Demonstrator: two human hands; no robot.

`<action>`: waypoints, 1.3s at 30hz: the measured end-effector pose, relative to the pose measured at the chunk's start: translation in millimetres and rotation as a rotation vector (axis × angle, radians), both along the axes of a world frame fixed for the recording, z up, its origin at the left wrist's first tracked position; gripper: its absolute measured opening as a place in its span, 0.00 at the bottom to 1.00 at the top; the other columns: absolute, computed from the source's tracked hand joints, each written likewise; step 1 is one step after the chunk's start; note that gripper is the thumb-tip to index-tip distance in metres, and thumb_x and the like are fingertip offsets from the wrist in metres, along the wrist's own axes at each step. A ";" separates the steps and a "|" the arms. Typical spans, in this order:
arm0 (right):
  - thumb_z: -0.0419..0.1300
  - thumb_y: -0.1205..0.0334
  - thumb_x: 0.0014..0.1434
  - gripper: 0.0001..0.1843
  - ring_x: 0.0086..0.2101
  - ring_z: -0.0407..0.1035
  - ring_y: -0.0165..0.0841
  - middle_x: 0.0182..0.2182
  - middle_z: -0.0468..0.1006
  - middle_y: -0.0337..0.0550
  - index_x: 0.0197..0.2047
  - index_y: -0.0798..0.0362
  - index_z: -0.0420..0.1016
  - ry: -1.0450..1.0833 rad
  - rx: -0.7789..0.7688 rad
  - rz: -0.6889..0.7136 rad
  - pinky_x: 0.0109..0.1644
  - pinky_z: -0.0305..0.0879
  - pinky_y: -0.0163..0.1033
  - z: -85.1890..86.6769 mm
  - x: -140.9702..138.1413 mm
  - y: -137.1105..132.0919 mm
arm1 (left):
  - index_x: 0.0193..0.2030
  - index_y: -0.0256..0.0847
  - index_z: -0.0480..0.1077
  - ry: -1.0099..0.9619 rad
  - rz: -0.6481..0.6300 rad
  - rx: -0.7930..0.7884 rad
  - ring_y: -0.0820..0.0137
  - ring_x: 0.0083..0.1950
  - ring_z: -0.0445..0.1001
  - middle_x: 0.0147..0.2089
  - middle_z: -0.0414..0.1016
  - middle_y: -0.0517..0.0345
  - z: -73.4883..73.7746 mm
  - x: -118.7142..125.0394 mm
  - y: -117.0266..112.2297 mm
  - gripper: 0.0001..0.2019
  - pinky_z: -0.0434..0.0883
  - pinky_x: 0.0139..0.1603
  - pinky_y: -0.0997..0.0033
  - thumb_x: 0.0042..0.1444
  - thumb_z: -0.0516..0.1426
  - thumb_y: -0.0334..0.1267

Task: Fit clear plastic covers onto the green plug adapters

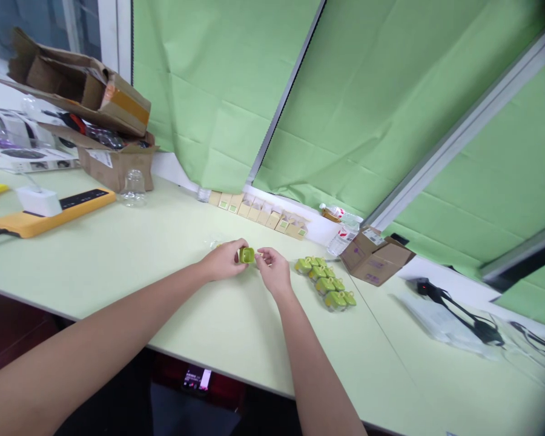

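Observation:
My left hand [224, 260] is closed on a small green square cap [246, 255], its hollow side turned toward me. Close to the cap's right edge, my right hand [275, 270] has its fingertips pinched together; a small pale piece seems to be between them, too small to name. Right of my right hand stand several small containers with green looped lids [326, 281], grouped in rows on the table. Just behind my left hand lies something of clear plastic [214, 243], partly hidden by the fingers.
Several small kraft boxes [258, 212] line the wall. Plastic bottles [343, 239] and a cardboard box [376, 257] stand back right, beyond them cables [463, 312]. At left are a yellow power strip [68, 209], a clear plastic cup [134, 189] and open cartons [118, 163].

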State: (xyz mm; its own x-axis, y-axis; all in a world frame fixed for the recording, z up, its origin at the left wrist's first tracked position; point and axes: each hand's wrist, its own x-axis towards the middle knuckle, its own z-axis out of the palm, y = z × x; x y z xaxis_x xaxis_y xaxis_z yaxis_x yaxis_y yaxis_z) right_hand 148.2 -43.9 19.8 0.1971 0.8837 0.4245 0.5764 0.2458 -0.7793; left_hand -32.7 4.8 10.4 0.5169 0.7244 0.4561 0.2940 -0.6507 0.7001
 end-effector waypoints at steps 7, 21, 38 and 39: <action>0.60 0.55 0.53 0.12 0.26 0.70 0.31 0.28 0.80 0.40 0.35 0.52 0.80 -0.019 -0.021 0.013 0.33 0.67 0.35 2.4 -3.2 -2.0 | 0.45 0.45 0.68 0.008 -0.037 0.057 0.67 0.35 0.73 0.39 0.74 0.58 0.3 3.5 -2.2 0.14 0.67 0.36 0.70 0.50 0.58 0.37; 0.57 0.63 0.50 0.10 0.25 0.70 0.31 0.25 0.80 0.34 0.28 0.48 0.81 -0.132 -0.032 0.014 0.32 0.64 0.33 1.2 -10.7 -5.0 | 0.40 0.43 0.68 -0.036 -0.051 0.162 0.67 0.37 0.70 0.36 0.71 0.58 -3.5 16.8 -5.6 0.11 0.66 0.37 0.69 0.49 0.55 0.30; 0.58 0.58 0.51 0.15 0.23 0.65 0.29 0.29 0.81 0.37 0.38 0.51 0.84 0.123 -0.005 0.034 0.28 0.65 0.34 1.1 -7.4 0.8 | 0.36 0.36 0.74 -0.415 -0.103 -0.532 0.70 0.34 0.74 0.33 0.76 0.55 -3.3 22.0 8.5 0.12 0.76 0.37 0.66 0.50 0.61 0.44; 0.58 0.58 0.51 0.15 0.23 0.65 0.29 0.29 0.81 0.37 0.38 0.51 0.84 0.134 -0.007 0.037 0.28 0.65 0.34 0.7 -7.7 0.9 | 0.35 0.36 0.75 -0.413 -0.100 -0.541 0.70 0.33 0.74 0.31 0.76 0.56 -2.6 20.9 8.9 0.12 0.76 0.37 0.66 0.49 0.62 0.44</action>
